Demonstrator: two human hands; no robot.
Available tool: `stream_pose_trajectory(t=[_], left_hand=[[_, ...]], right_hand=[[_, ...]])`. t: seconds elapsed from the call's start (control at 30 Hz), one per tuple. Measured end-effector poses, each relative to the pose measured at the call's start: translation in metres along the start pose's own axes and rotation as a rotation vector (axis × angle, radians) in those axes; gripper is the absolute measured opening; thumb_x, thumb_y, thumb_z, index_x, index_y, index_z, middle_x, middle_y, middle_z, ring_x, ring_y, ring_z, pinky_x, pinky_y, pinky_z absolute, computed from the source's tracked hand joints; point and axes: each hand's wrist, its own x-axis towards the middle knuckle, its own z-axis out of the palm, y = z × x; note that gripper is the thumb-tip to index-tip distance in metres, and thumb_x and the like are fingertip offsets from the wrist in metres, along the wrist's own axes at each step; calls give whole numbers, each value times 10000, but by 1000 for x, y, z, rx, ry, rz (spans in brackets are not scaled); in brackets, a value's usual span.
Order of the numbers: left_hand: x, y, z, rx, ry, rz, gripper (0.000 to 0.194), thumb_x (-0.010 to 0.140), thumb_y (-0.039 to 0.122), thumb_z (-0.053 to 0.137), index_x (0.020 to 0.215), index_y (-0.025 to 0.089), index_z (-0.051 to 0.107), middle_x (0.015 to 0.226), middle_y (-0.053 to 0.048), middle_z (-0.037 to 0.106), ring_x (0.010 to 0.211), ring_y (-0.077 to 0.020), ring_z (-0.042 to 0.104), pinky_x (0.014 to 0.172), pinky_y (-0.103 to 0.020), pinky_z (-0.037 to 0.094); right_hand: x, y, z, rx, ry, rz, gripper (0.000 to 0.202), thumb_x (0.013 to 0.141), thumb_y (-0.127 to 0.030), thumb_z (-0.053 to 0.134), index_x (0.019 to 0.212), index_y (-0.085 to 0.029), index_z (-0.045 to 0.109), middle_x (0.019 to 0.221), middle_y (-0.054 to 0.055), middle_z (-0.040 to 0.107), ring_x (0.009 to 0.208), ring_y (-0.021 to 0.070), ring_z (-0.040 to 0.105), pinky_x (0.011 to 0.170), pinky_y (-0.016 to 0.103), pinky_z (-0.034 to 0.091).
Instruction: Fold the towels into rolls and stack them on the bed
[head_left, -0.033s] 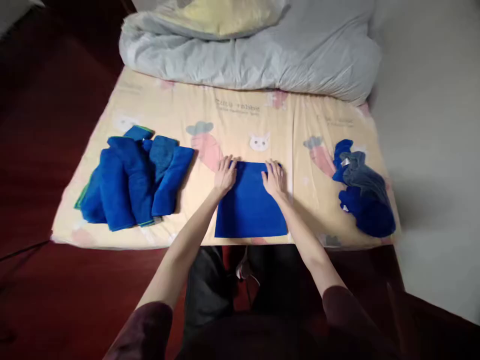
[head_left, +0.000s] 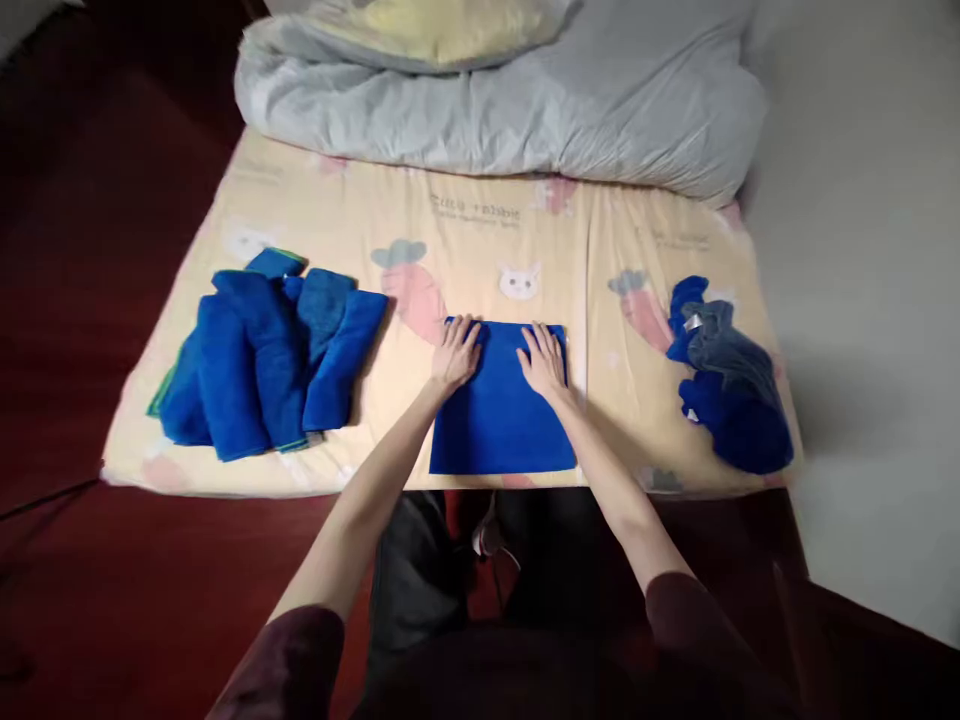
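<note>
A blue cloth (head_left: 504, 420) lies flat as a near square at the front edge of the bed, between my arms. My left hand (head_left: 456, 354) rests on its upper left corner, fingers spread and pointing away from me. On the upper right part lies my right hand (head_left: 543, 362), palm down with its fingers apart. Both hands press on the cloth without gripping it. To the left, several folded blue cloths (head_left: 232, 375) overlap in a pile. Crumpled blue and grey-blue cloths (head_left: 742, 420) sit at the right.
The bed's patterned sheet (head_left: 322, 220) lies under all the cloths. A bunched grey quilt (head_left: 510, 120) and a yellow fabric (head_left: 450, 30) run along the far side. A pale wall (head_left: 870, 300) stands at the right, and a dark red floor (head_left: 112, 590) shows below.
Both hands have shifted slightly inward over the blue cloth, so its upper corners show more. The piles at either side look the same.
</note>
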Motion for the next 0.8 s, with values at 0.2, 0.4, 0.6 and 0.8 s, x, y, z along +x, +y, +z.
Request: stream_pose_trajectory(t=[0.2,0.4,0.6,0.8], left_hand=[[-4,-19,22,-70,54,-133,846,1068,587,418,1669,-7,369,1790,-245,217,1701,-383,129,1386,-610,97],[-41,16,17,-73,113,-122,802,1079,544,435,1645,-25,408,1802,-243,157,1710,-384,8,1382,-629,12],[-200,68,23,-66,34,-41,653,1109,447,409,1688,145,425,1798,-140,261,1698,-326,187,1393,-569,114],[-282,49,17,-123,67,-144,658,1089,418,417,1672,114,428,1788,-180,272,1687,-343,221,1382,-589,165]], right_hand=[[7,31,7,-45,-76,180,662,1159,-471,324,1720,-120,354,1815,148,235,1709,293,163,1394,557,122],[-33,-5,-2,-106,13,133,669,1147,-405,331,1725,-69,314,1830,163,140,1721,353,16,1369,667,59],[-180,-36,23,26,26,76,661,1151,-471,317,1725,-145,352,1804,128,266,1707,286,180,1393,563,121],[-231,-11,28,84,163,319,667,1110,-423,365,1678,-78,422,1770,196,330,1680,339,250,1371,596,182]])
